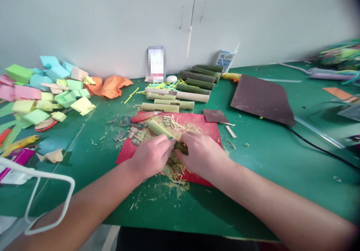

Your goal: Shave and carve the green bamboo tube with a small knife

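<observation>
A pale green bamboo tube [159,128] lies slanting between my hands, over a red sheet [209,129] strewn with shavings and dust. My right hand [201,150] is closed around the tube's near end, which shows dark between the fingers. My left hand [154,154] has its fingers pinched together against the middle of the tube. A small dark bit, apparently sandpaper [172,140], shows at its fingertips; the rest is covered. Just beyond the tube lies a red-handled tool [143,117], with torn grey scraps [127,121] to its left.
Several cut bamboo tubes [180,95] lie in rows behind the red sheet. Colourful folded paper boxes [42,93] pile up at left, near a white wire frame [70,194]. A large brown sheet [261,99] and a black cable [317,142] lie at right. A phone [156,63] leans against the wall.
</observation>
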A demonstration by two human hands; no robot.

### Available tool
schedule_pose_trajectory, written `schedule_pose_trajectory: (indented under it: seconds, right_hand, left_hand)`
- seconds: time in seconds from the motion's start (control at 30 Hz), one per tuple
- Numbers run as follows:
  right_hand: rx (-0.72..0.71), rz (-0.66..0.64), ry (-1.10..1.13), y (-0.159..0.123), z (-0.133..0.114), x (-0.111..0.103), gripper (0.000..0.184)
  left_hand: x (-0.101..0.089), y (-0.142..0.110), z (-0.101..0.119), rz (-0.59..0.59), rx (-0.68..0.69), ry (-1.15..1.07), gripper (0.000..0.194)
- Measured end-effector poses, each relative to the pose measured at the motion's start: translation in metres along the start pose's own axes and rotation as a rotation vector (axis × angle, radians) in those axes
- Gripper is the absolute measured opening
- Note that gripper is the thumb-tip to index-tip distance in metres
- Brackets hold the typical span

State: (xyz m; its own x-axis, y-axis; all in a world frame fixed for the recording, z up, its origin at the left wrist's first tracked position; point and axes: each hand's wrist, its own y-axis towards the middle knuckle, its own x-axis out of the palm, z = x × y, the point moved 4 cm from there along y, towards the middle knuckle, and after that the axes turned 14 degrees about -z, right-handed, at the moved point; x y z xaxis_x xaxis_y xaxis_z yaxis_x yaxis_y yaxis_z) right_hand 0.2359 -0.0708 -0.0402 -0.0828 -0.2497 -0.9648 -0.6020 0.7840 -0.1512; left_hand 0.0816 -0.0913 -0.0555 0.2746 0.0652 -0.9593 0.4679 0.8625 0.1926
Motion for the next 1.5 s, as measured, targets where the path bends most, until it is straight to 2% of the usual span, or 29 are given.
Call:
schedule_pose_trajectory:
  seconds: [0.07,0.13,0.2,0.37,0.5,0.67,0.83,1.0,1.1,1.17,1.33,1.5]
  right_hand:
    - [0.000,0.005,-0.002,0.000,0.000,0.000,0.014]
    - [0.000,0.007,-0.006,0.000,0.001,0.001,0.017]
    - [0.000,0.004,-0.010,0.000,0.001,0.001,0.018]
    - [-0.002,0.003,-0.013,0.000,0.000,0.001,0.017]
    - [0.004,0.011,-0.011,0.000,0.000,0.001,0.018]
    - [0.005,0.003,-0.014,-0.001,0.000,0.001,0.018]
    - [0.008,-0.004,-0.008,-0.001,0.000,0.000,0.017]
    - [0.014,-0.010,-0.011,-0.001,-0.002,0.000,0.017]
    - [0.010,-0.005,-0.004,-0.001,-0.001,0.000,0.017]
    - [0.003,-0.001,-0.005,-0.001,-0.001,0.001,0.017]
    - [-0.006,0.002,-0.005,-0.001,0.000,0.003,0.016]
    - [0.001,0.016,0.004,-0.001,0.000,0.002,0.017]
  left_hand:
    - [-0.002,0.000,-0.004,0.031,-0.020,0.007,0.024]
    - [-0.007,-0.001,-0.018,0.132,-0.151,0.057,0.024]
    - [-0.010,-0.002,-0.027,0.176,-0.216,0.082,0.023]
    - [-0.003,-0.001,-0.018,0.078,-0.054,-0.008,0.025]
    - [-0.008,0.000,-0.030,0.162,-0.167,-0.013,0.022]
    - [-0.006,0.002,-0.034,0.094,-0.080,-0.097,0.023]
    - [-0.009,0.002,-0.042,0.170,-0.168,-0.032,0.021]
    - [-0.007,0.004,-0.038,0.105,-0.096,-0.041,0.022]
    - [-0.010,0.005,-0.042,0.148,-0.145,-0.035,0.020]
    - [-0.011,0.005,-0.039,0.161,-0.154,-0.031,0.020]
    - [-0.004,0.003,-0.017,0.029,-0.013,-0.086,0.022]
    - [-0.007,0.000,-0.026,0.147,-0.150,-0.055,0.021]
